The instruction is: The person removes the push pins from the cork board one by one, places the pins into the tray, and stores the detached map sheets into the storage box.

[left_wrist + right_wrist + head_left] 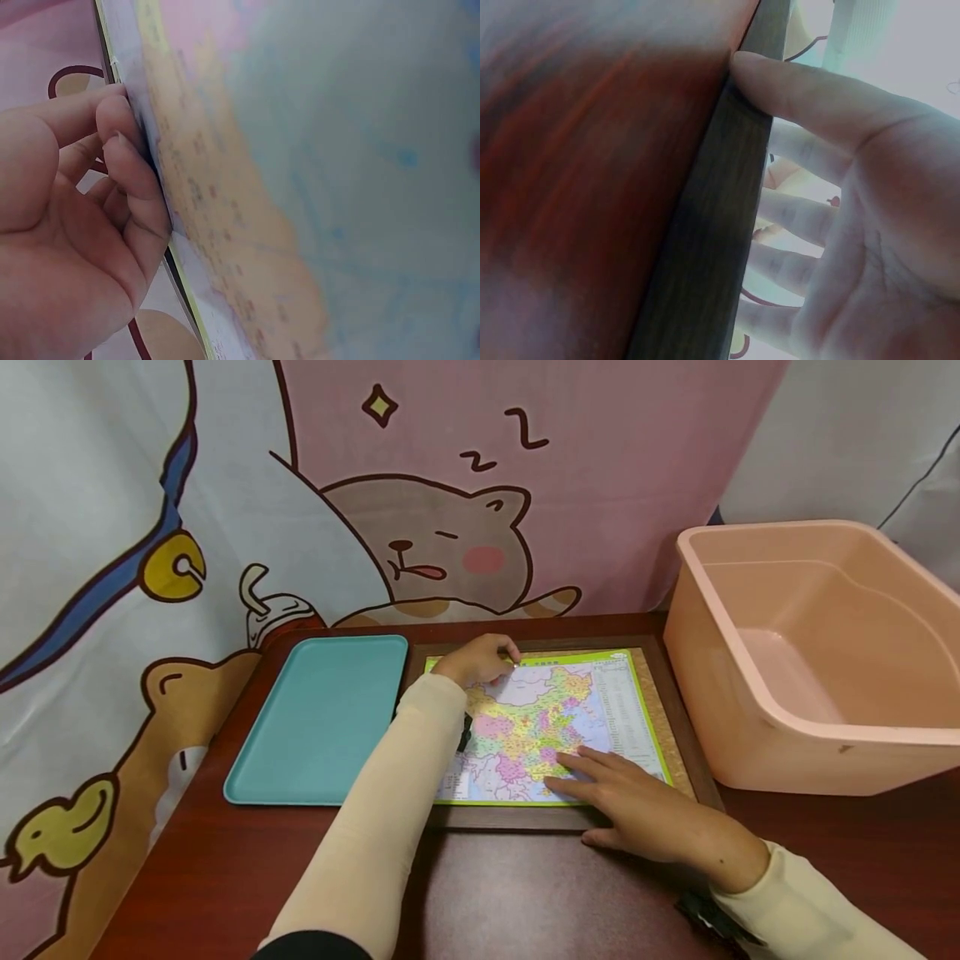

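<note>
A colourful map of China (pixel 528 727) with a green border lies on a cork board (pixel 660 727) with a dark wooden frame (pixel 510 818). My left hand (pixel 480 660) is at the map's top edge, its fingers curled and the tips of thumb and forefinger together. They seem to pinch a small whitish piece (pixel 515 665), too small to make out. Close up in the left wrist view, the left hand's curled fingers (pixel 131 180) touch the map. Spread over the map's lower right is my right hand (pixel 630 802), its thumb against the frame's front bar (pixel 712 202).
Left of the board lies a flat turquoise tray (pixel 322 718). A deep peach-coloured plastic tub (pixel 750 693) stands at the right, close beside the frame. Behind the reddish-brown table (pixel 262 860) hangs a cartoon-printed cloth (pixel 615 468).
</note>
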Motion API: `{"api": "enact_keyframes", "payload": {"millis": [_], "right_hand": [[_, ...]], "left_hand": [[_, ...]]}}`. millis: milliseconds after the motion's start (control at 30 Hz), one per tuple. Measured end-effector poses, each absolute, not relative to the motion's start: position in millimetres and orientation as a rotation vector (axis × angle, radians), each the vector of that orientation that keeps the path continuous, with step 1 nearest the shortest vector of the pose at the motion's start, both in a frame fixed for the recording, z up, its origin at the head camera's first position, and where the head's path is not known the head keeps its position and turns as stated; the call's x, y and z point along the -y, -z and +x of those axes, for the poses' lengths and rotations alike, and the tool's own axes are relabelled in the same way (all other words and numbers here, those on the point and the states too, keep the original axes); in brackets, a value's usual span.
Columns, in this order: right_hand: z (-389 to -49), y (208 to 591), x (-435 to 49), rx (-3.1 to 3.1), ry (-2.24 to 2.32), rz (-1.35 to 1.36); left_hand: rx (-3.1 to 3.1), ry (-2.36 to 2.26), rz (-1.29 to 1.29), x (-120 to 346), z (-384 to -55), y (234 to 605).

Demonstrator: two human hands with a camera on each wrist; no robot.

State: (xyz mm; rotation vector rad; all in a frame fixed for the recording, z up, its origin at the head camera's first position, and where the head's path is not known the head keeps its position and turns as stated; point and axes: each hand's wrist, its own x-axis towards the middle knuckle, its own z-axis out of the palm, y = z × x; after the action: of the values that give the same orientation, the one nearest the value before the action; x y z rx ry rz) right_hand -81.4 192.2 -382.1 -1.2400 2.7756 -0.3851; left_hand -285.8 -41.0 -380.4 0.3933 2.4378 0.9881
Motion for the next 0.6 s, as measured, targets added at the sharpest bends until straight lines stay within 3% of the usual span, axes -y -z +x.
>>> {"api": "enact_keyframes", "payload": {"millis": [600], "right_hand": [[-81.8, 385.4, -191.8, -2.778, 0.403, -1.247]], "left_hand": [[-2.443, -0.965, 0.4, 41.6, -288.9, 383.4]]}}
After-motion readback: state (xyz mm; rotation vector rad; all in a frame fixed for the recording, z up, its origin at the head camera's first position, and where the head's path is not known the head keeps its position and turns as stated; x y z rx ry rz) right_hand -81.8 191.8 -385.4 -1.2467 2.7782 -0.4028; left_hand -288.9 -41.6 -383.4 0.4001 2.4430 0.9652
